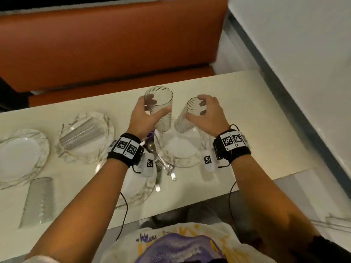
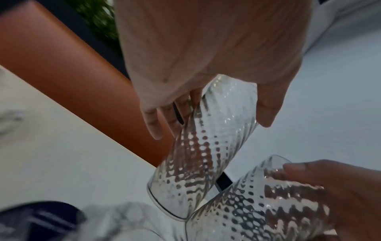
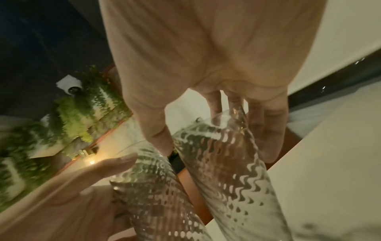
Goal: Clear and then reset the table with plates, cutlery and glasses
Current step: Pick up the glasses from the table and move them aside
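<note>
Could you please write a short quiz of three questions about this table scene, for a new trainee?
1. True or false: each hand holds a ribbed glass.
2. Where does a third glass lie? A) on its side on a marbled plate B) upright on the bench C) on the floor
3. Fill in: the bench behind the table is ____ in colour.

Key: 1. True: left hand grips one glass, right hand the other glass. 2. A: third glass, marbled plate. 3. Orange: bench, table.

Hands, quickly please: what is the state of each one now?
Left hand: closed around the left ribbed glass.
Right hand: closed around the right ribbed glass.
</note>
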A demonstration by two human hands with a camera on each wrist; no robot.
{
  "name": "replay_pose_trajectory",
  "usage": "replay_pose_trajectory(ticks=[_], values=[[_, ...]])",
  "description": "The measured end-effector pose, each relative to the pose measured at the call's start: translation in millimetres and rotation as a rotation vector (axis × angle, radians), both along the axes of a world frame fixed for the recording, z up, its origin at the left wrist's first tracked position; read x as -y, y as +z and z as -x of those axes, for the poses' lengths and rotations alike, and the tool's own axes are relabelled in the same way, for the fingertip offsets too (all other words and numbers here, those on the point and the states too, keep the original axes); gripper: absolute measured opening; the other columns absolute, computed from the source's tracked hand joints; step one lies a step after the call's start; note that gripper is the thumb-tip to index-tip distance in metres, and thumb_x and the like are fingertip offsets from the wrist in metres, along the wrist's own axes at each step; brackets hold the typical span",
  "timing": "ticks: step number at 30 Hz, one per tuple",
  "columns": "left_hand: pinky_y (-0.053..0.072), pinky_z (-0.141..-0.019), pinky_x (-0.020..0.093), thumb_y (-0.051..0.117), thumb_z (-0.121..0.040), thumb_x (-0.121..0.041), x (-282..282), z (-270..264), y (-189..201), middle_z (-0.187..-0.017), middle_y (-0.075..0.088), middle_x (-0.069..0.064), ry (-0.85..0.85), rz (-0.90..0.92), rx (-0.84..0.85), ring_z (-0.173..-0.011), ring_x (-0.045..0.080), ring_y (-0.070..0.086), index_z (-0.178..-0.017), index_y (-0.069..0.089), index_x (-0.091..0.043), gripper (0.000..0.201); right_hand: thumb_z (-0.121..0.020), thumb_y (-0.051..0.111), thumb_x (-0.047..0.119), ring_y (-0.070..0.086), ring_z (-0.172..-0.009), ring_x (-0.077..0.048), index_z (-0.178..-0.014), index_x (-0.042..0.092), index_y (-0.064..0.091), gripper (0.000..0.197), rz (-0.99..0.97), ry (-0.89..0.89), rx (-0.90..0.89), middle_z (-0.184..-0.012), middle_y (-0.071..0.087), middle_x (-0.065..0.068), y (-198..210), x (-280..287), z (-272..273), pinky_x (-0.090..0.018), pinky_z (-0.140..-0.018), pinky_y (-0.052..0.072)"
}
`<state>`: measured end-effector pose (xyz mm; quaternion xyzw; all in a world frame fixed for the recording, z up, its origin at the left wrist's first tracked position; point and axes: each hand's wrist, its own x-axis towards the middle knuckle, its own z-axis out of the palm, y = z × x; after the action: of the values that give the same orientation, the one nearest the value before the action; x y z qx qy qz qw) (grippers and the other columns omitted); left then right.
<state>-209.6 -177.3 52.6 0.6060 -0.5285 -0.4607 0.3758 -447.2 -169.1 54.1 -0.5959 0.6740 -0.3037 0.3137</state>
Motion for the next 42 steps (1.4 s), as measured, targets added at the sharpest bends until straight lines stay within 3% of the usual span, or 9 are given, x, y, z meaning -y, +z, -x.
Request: replay_pose_trajectory(ticks=[4,7,12,16,24,29,37,42], values=[[0.051,-0.1,0.034,0.091,-0.072,-0.051,37.5,107.2,-8.5,-0.13,0.064,-0.006,-0.132,-0.011,0.043,-0.121,0.015,0.06,-0.143,0.047,-0.026,0.088,-0.069,0.088,0.046,0.055,-0.114,-0.018,-0.141,0.01,0.044,0.091,-0.021,-0.108,-0.045,-0.131,0.047,-0.008,-8.3,28.8,103.3,-0.035,-0.098,0.052],[0.05,-0.101,0.032,0.093,-0.072,-0.042,63.6,176.6,-19.7,-0.133,0.063,-0.002,-0.188,-0.042,0.114,-0.122,0.018,0.06,-0.143,0.046,-0.022,0.087,-0.064,0.09,0.05,0.055,-0.117,-0.022,-0.139,0.014,0.045,0.094,-0.086,-0.16,-0.112,-0.132,0.046,-0.009,-22.6,50.4,171.2,-0.04,-0.1,0.052],[0.049,-0.098,0.031,0.093,-0.075,-0.032,98.7,260.1,-43.3,-0.142,0.057,0.007,-0.231,-0.092,0.195,-0.119,0.02,0.057,-0.145,0.043,-0.016,0.088,-0.056,0.09,0.056,0.054,-0.118,-0.031,-0.136,0.026,0.046,0.096,-0.185,-0.187,-0.182,-0.132,0.045,-0.01,-51.2,84.6,256.7,-0.047,-0.1,0.05],[0.045,-0.092,0.027,0.092,-0.076,-0.027,119.5,308.9,-59.7,-0.143,0.055,0.01,-0.218,-0.108,0.233,-0.118,0.021,0.057,-0.147,0.041,-0.012,0.09,-0.055,0.093,0.05,0.052,-0.123,-0.032,-0.139,0.019,0.045,0.101,-0.194,-0.204,-0.183,-0.135,0.047,-0.011,-68.4,110.3,299.2,-0.047,-0.103,0.047],[0.046,-0.097,0.028,0.092,-0.076,-0.025,161.6,371.3,-77.5,-0.148,0.052,0.011,-0.192,-0.138,0.254,-0.13,0.026,0.055,-0.151,0.038,-0.009,0.094,-0.06,0.093,0.043,0.051,-0.127,-0.025,-0.146,0.013,0.039,0.106,-0.138,-0.301,-0.021,-0.14,0.05,-0.008,-78.0,161.7,343.8,-0.043,-0.108,0.046],[0.047,-0.111,0.042,0.092,-0.074,-0.029,185.7,393.8,-84.6,-0.149,0.051,0.01,-0.194,-0.136,0.276,-0.135,0.026,0.053,-0.151,0.037,-0.011,0.097,-0.061,0.088,0.054,0.047,-0.128,-0.032,-0.149,0.02,0.038,0.107,-0.139,-0.298,-0.08,-0.136,0.044,-0.012,-78.4,192.2,356.7,-0.047,-0.105,0.047],[0.048,-0.11,0.041,0.092,-0.074,-0.031,206.6,417.0,-87.0,-0.149,0.051,0.011,-0.184,-0.135,0.28,-0.134,0.027,0.053,-0.151,0.036,-0.012,0.097,-0.067,0.089,0.046,0.046,-0.131,-0.032,-0.151,0.015,0.038,0.103,-0.109,-0.303,-0.074,-0.141,0.044,-0.014,-75.1,209.6,365.4,-0.045,-0.11,0.043],[0.046,-0.112,0.041,0.093,-0.074,-0.033,208.3,417.5,-85.4,-0.15,0.05,0.012,-0.182,-0.153,0.285,-0.136,0.028,0.051,-0.154,0.033,-0.01,0.103,-0.07,0.085,0.051,0.039,-0.138,-0.033,-0.155,0.015,0.029,0.108,-0.136,-0.294,-0.107,-0.148,0.04,-0.015,-68.5,208.1,365.7,-0.049,-0.113,0.039]])
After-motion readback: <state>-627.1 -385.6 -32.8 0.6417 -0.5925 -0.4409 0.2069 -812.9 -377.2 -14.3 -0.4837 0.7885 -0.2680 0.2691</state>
